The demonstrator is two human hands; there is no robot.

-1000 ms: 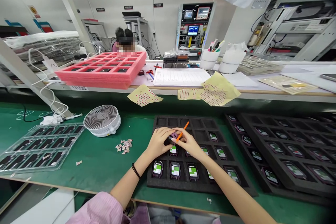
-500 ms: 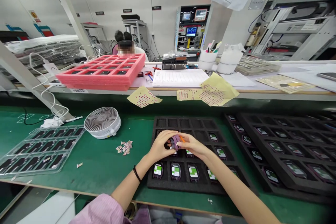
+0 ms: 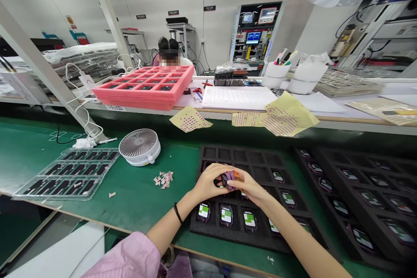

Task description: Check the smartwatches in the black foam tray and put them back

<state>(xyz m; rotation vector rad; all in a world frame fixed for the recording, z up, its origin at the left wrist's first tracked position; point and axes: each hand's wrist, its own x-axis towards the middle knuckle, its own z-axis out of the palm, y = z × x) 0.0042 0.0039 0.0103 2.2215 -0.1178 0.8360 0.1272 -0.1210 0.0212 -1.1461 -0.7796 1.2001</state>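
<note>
- Our left hand and right hand grip a purple device.
- Its dark side faces left; we cannot tell its long axis.

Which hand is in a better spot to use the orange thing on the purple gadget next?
Probably the right hand: the orange thing shows at its fingers, close by the purple gadget. The left hand curls around the gadget's other side, so it seems better for steadying.

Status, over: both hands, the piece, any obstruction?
Left hand, right hand: both gripping purple device. Held over black foam tray. Orange stick in right hand, mostly hidden. Hands hide part of tray.
</note>
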